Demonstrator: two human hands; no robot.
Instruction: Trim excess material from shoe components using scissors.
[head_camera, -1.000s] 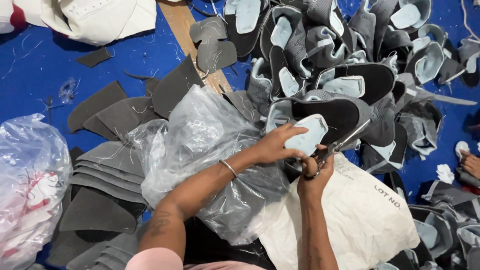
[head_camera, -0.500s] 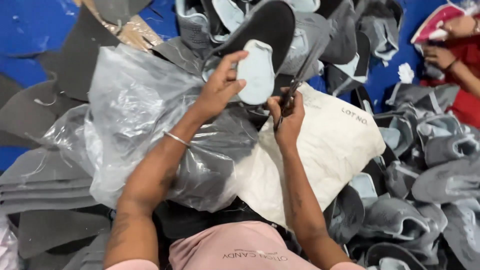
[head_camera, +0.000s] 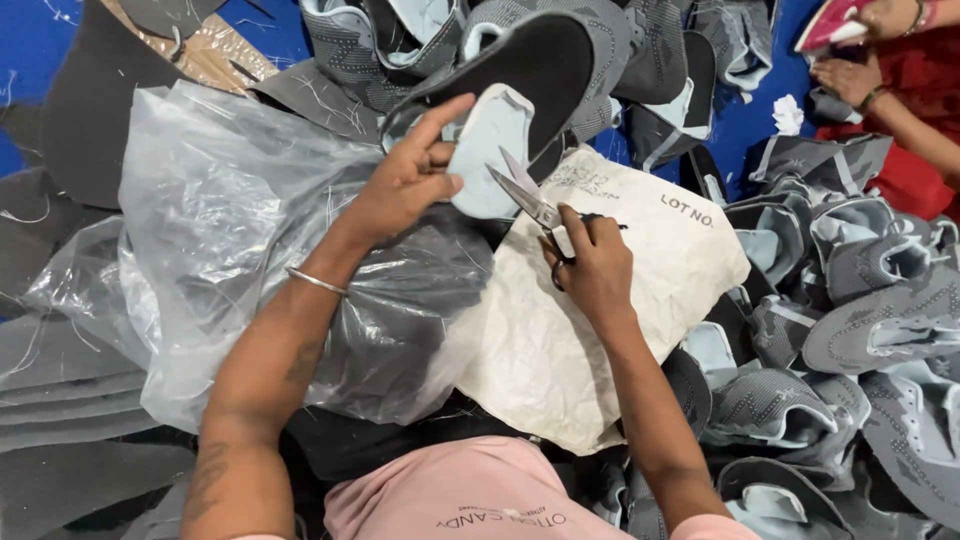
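The left hand (head_camera: 405, 185) grasps a pale-blue-lined shoe upper (head_camera: 520, 110), its long axis slanting up and right. The right hand (head_camera: 590, 270) clenches scissors (head_camera: 525, 192), blades parted, tips touching the lining just right of the left grip.

Our right hand (head_camera: 592, 270) covers the handles of the scissors (head_camera: 528, 196). The clear plastic bag (head_camera: 250, 230) veils what lies inside it. A co-worker's hand (head_camera: 890, 15) and pink piece (head_camera: 828, 25) are cut off at the top edge.
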